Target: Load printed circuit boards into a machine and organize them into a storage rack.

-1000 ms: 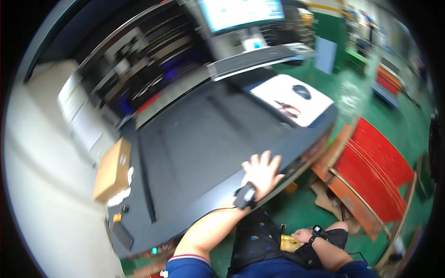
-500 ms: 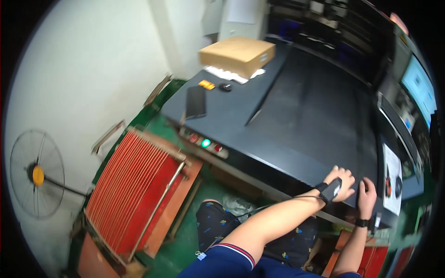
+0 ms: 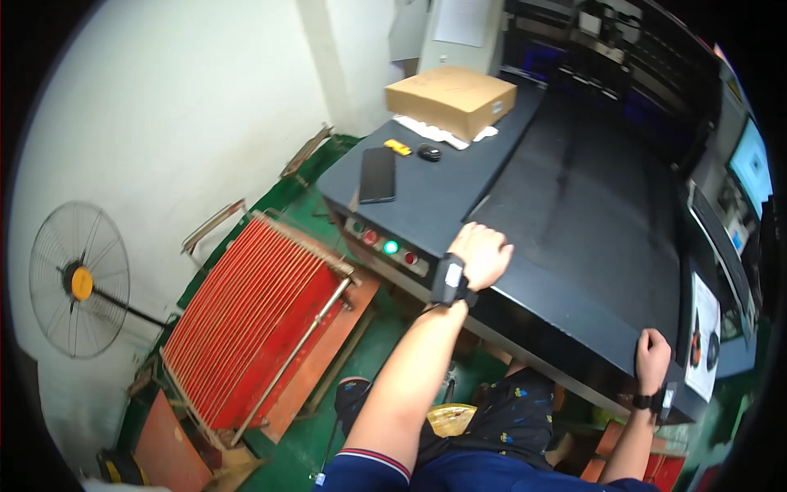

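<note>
My left hand (image 3: 482,254), with a black strapped device (image 3: 449,279) on its wrist, is over the near edge of a dark machine bed (image 3: 574,213). Its thumb stands apart from the fingers, which bend down and are partly hidden; nothing shows in it. Just left of it is a control panel (image 3: 385,246) with red buttons and a lit green one. My right hand (image 3: 652,359) is at the bed's near right corner, fingers curled in with nothing visible in them. Another black strap (image 3: 649,402) circles that wrist.
On the machine's left top lie a black phone (image 3: 378,175), a yellow object (image 3: 398,148), a small black round object (image 3: 429,152) and a cardboard box (image 3: 451,94). A red slatted rack (image 3: 246,320) and a fan (image 3: 80,281) stand left. White paper (image 3: 702,332) lies right.
My left hand has moved left and away from me along the machine's front edge, apart from the right hand. The right hand has dropped slightly and its fingers have curled in.
</note>
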`<state>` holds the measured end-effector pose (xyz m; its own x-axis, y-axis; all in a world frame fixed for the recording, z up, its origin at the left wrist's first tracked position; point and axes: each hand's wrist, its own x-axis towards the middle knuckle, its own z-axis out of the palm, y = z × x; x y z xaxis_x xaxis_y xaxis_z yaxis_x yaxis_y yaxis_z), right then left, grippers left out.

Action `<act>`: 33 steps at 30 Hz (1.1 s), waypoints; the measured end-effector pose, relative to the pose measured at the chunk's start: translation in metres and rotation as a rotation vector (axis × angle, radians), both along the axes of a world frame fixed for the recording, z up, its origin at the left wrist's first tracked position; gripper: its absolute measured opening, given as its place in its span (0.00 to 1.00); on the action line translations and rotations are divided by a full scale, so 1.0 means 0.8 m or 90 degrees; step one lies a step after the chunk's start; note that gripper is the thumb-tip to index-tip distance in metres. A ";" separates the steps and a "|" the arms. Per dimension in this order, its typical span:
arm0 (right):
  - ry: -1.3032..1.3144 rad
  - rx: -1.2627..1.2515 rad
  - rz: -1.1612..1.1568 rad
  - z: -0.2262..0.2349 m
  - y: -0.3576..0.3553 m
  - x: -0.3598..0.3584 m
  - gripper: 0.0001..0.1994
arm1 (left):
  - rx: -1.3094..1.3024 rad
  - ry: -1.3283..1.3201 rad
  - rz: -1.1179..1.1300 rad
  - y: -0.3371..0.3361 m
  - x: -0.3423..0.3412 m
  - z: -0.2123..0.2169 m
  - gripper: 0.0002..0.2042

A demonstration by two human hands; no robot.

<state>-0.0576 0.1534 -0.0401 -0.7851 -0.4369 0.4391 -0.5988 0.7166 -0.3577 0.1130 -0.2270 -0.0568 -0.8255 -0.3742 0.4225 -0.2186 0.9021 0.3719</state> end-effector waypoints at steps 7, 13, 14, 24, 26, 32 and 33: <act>0.042 -0.025 -0.028 0.006 -0.005 0.002 0.07 | -0.047 0.055 -0.069 -0.002 -0.004 0.001 0.11; 0.067 -0.037 -0.077 -0.013 0.009 -0.012 0.10 | -0.075 0.041 -0.075 0.010 -0.007 -0.008 0.11; 0.056 -0.044 -0.064 -0.015 0.014 -0.016 0.11 | -0.080 0.037 -0.076 0.009 -0.007 -0.010 0.11; 0.066 -0.217 -0.210 -0.027 0.032 -0.001 0.04 | -0.213 -0.041 -0.234 0.031 -0.055 -0.010 0.13; 0.000 -0.286 -0.197 -0.024 0.034 0.003 0.05 | -0.221 -0.072 -0.246 0.036 -0.079 -0.023 0.14; -0.132 -0.197 -0.185 -0.017 0.041 0.002 0.09 | -0.234 -0.159 -0.252 0.024 -0.138 -0.052 0.18; -0.124 -0.210 -0.188 -0.016 0.041 0.003 0.09 | -0.234 -0.171 -0.253 0.026 -0.143 -0.052 0.18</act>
<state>-0.0551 0.1865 -0.0532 -0.9359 -0.0451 0.3494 -0.2861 0.6760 -0.6791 -0.0011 -0.2059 -0.0981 -0.9680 0.1163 0.2225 0.1189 0.9929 -0.0017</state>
